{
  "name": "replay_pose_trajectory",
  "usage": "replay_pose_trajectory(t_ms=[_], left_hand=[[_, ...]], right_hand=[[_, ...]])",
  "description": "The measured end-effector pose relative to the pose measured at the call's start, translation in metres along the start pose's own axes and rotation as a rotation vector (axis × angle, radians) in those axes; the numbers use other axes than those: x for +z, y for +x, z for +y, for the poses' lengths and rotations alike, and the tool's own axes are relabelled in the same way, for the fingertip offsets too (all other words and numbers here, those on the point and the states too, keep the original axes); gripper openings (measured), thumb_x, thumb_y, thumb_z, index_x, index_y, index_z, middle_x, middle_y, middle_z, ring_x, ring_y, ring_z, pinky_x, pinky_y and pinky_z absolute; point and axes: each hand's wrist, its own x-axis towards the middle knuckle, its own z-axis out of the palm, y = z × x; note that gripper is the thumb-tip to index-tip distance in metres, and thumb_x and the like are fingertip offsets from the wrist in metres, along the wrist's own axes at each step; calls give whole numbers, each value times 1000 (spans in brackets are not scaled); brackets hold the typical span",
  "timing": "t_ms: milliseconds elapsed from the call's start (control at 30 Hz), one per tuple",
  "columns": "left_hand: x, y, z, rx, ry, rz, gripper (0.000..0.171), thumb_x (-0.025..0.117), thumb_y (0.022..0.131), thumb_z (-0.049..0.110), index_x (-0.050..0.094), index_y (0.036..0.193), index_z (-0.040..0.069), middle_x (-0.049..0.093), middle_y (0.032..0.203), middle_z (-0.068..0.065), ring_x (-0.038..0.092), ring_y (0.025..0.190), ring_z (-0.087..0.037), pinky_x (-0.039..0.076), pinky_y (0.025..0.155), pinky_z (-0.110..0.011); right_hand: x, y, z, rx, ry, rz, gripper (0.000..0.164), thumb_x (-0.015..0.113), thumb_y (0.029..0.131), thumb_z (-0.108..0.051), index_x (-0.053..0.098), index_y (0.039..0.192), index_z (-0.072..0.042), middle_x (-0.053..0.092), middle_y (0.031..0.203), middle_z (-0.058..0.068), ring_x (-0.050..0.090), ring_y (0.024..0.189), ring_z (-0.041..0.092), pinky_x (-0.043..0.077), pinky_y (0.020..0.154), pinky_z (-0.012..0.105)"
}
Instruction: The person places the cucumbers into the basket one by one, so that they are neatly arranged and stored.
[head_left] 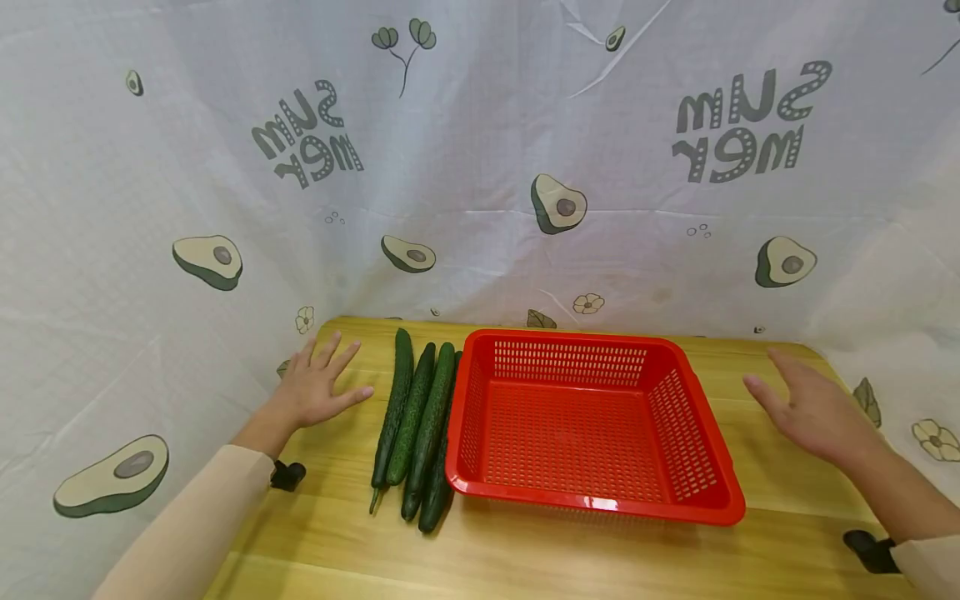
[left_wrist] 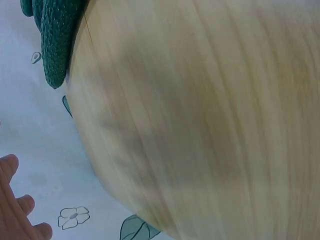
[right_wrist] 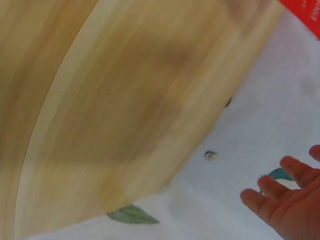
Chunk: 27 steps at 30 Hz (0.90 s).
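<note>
My left hand (head_left: 311,387) hovers over the left part of the table with fingers spread, holding nothing. Just to its right lie several dark green cucumbers (head_left: 405,417), side by side and pointing away from me; the rightmost is partly hidden by the rim of a red plastic basket (head_left: 585,500). The basket has perforated walls and nothing inside. On its other side my right hand (head_left: 817,408) is held over the table's right part, fingers extended and nothing in them. In the left wrist view, cucumber ends (left_wrist: 57,50) show at the top left.
A light wooden table (head_left: 525,550) bears the cucumbers and basket. Behind it and along both sides hangs a pale cloth (head_left: 480,150) printed with avocados, flowers and mirrored lettering. Black straps (head_left: 288,475) circle both wrists.
</note>
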Motion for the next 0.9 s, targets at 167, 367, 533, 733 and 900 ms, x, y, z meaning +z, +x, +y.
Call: replay_pose_trajectory(t_ms=[167,367,533,733,900], left_hand=[[5,-2,6,7,12,7,89,48,97,70,20,165,19,31,164,-25,17,151,-57,14,119,-73],[12,-4,14,-32,-71,-22,88,45,99,68,18,165,17,42,154,-31,32,142,-60,27,113,-74],[20,-3,23,-77,-243,-78,88,43,101,67,15,166,14,50,146,-31,36,140,-60,30,111,-74],[35,3,35,-116,-452,-150,90,50,102,60,13,165,6,66,120,-18,66,104,-32,52,91,-53],[45,5,46,-163,-567,-176,85,56,104,46,14,163,2,69,118,-19,69,99,-27,54,83,-45]], right_hand=[[-1,0,-21,73,142,-146,80,36,110,-44,10,155,17,31,144,52,35,126,72,37,96,80],[8,-3,-42,111,304,-278,80,32,111,-45,2,158,12,34,144,50,49,124,65,55,86,66],[19,-4,-55,162,429,-359,85,34,110,-50,-1,159,9,35,142,48,67,109,48,62,81,52],[29,-6,-70,220,546,-384,86,40,108,-49,-2,161,5,47,135,42,72,95,26,63,75,46],[35,-6,-77,259,570,-340,87,45,109,-42,-10,160,3,49,131,43,73,88,23,64,69,44]])
